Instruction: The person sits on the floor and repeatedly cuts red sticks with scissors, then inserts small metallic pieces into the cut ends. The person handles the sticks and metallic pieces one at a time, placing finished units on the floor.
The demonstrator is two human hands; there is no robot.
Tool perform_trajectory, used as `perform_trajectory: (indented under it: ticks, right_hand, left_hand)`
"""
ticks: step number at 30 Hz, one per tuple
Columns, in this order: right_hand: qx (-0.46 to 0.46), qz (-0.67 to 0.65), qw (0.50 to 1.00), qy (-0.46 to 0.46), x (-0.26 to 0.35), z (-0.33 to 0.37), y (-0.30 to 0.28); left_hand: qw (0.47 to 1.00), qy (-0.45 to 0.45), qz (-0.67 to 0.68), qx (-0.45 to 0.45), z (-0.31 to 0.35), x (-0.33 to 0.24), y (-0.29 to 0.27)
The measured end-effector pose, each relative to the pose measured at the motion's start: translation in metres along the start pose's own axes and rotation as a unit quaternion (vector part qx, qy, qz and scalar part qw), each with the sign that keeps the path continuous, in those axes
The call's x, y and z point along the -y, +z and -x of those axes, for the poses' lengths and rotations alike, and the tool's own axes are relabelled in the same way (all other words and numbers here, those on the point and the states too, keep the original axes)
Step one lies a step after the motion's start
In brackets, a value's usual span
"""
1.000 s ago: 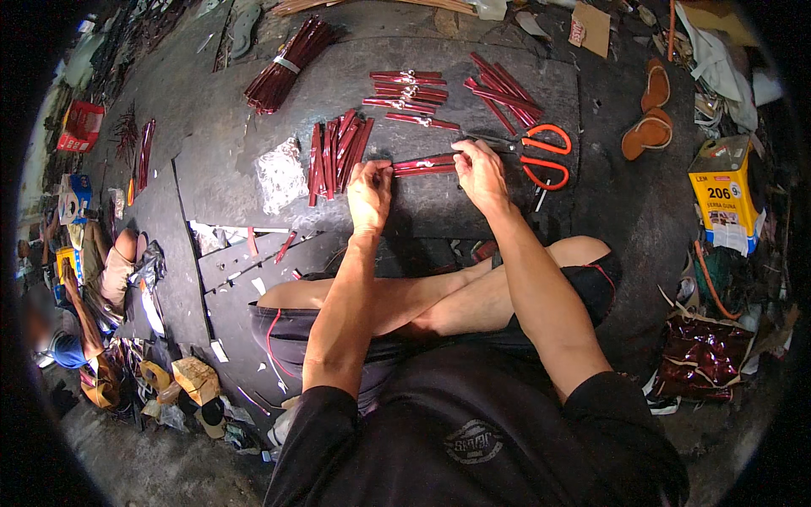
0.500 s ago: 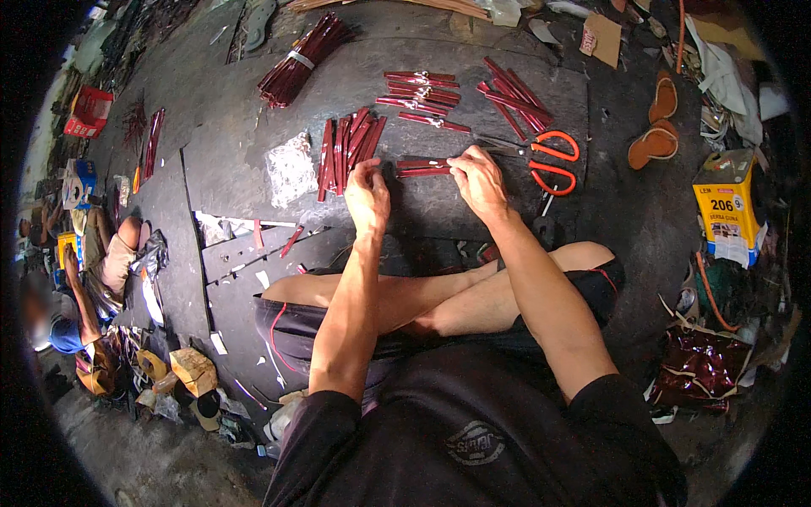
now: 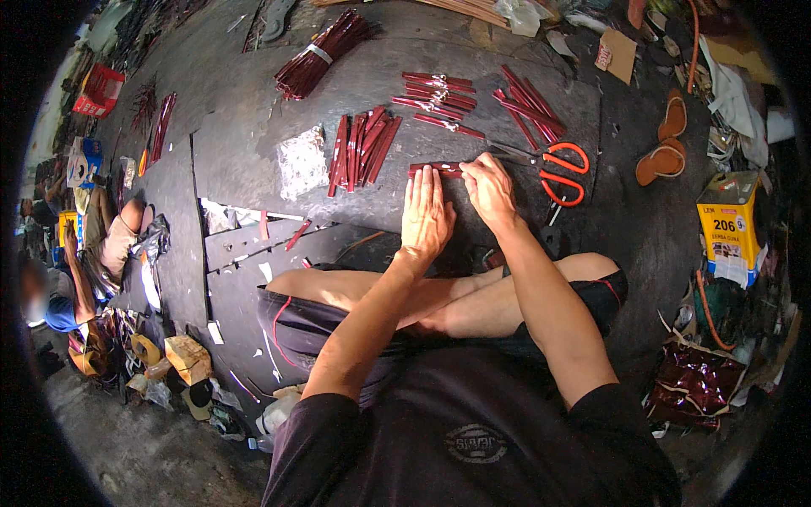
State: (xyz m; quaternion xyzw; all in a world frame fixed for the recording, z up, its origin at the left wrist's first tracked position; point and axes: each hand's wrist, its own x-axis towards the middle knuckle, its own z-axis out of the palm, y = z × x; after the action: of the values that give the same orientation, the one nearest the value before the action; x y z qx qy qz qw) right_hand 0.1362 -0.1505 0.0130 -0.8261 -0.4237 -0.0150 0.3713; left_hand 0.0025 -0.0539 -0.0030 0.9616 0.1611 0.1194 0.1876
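Item: glossy red strip material point(image 3: 450, 169), twelve o'clock from my crossed legs point(image 3: 473, 314). My left hand point(image 3: 428, 218): flat, fingers straight and close together, tips on the strip. My right hand point(image 3: 492, 193): fingers curled at its right end (pinching or pressing, I can't make out). Orange-handled scissors point(image 3: 544, 159): three o'clock.

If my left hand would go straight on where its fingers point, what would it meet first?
The left hand would probably meet the dark red strip at its fingertips first; whether they already touch is unclear.
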Motion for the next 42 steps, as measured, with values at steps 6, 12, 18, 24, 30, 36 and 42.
perform_trajectory:
  ticks: [6, 12, 18, 24, 30, 36, 42]
  right_hand:
    - [0.012, 0.023, 1.0, -0.011, 0.002, -0.001, -0.006]
    - [-0.003, 0.005, 1.0, -0.013, 0.005, -0.001, -0.006]
    - [-0.015, -0.034, 0.999, 0.017, 0.0, 0.001, -0.003]
    - [0.019, 0.004, 1.0, -0.007, 0.0, 0.002, -0.006]
    - [0.138, -0.003, 0.989, 0.057, -0.009, -0.012, -0.017]
    - [0.33, 0.274, 0.891, 0.146, -0.048, -0.067, -0.116]
    - [0.378, 0.284, 0.858, 0.202, -0.064, -0.054, -0.138]
  left_hand:
    - [0.999, -0.02, 0.041, 0.017, 0.004, 0.002, -0.001]
    - [0.997, -0.019, 0.07, 0.012, 0.007, 0.003, -0.002]
    - [0.997, -0.015, 0.076, 0.021, 0.007, 0.004, -0.003]
    - [0.996, -0.018, 0.086, 0.02, 0.007, 0.005, -0.002]
    - [0.997, -0.028, 0.057, 0.048, 0.007, 0.007, -0.002]
    - [0.998, -0.018, 0.017, 0.052, 0.005, 0.002, -0.005]
    - [0.998, -0.018, 0.006, 0.057, 0.007, 0.005, -0.001]
